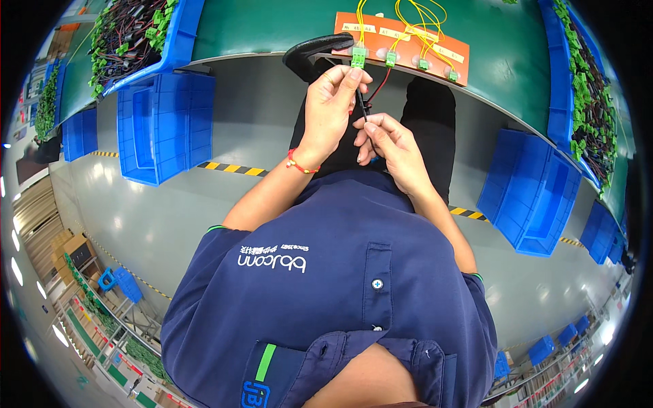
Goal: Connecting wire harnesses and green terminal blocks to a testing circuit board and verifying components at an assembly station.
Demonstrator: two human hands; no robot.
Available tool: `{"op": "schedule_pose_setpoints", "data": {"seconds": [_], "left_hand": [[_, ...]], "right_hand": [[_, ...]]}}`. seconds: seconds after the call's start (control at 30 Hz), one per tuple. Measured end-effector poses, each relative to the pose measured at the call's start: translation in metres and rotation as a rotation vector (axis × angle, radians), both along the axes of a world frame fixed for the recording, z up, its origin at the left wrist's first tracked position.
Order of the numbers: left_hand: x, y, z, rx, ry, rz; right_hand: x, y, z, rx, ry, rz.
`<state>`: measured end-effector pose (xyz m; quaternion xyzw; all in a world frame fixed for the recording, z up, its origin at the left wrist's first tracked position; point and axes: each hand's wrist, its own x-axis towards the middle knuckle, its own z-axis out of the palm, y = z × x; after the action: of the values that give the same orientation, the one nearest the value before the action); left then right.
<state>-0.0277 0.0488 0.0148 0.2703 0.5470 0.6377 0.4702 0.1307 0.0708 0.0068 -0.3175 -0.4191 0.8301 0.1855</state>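
Observation:
My left hand [326, 112] is closed, with thumb and fingertips pinching the lower end of a green terminal connector [358, 57] at the front edge of an orange board [347, 20]. Thin yellow wires run up from this connector. Below it hangs a black wire [368, 112], pinched between the thumb and fingers of my right hand [393, 146], lower and to the right. A dark red wire [383, 87] runs from a second green connector [391, 59] down toward the black wire. Two smaller green connectors [423, 64] sit farther right along the board.
The board lies on a green-topped table [258, 27]. Blue bins [178, 41] full of green-ended cables stand at left and right. Blue crates [166, 129] hang below the table edge on both sides. A curved black object [309, 51] juts out left of the board.

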Motion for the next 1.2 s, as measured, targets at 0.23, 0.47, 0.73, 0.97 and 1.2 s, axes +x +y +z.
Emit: {"op": "schedule_pose_setpoints", "data": {"seconds": [0.23, 0.47, 0.73, 0.97, 1.2], "left_hand": [[0.006, 0.009, 0.002, -0.013, -0.035, 0.075], [0.000, 0.004, -0.006, -0.093, 0.044, -0.081], [0.009, -0.018, -0.005, -0.073, -0.234, -0.241], [0.017, -0.022, 0.005, 0.029, 0.214, 0.051], [0.043, -0.008, 0.034, 0.148, 0.617, -0.258]], "right_hand": [[0.000, 0.004, 0.001, -0.083, 0.024, 0.016], [0.001, 0.014, -0.021, -0.409, 0.097, 0.024], [0.022, 0.032, -0.055, -0.488, 0.139, -0.407], [0.047, 0.033, -0.008, 0.106, 0.018, -0.540], [0.042, 0.014, 0.009, 0.659, -0.247, -0.131]]}}
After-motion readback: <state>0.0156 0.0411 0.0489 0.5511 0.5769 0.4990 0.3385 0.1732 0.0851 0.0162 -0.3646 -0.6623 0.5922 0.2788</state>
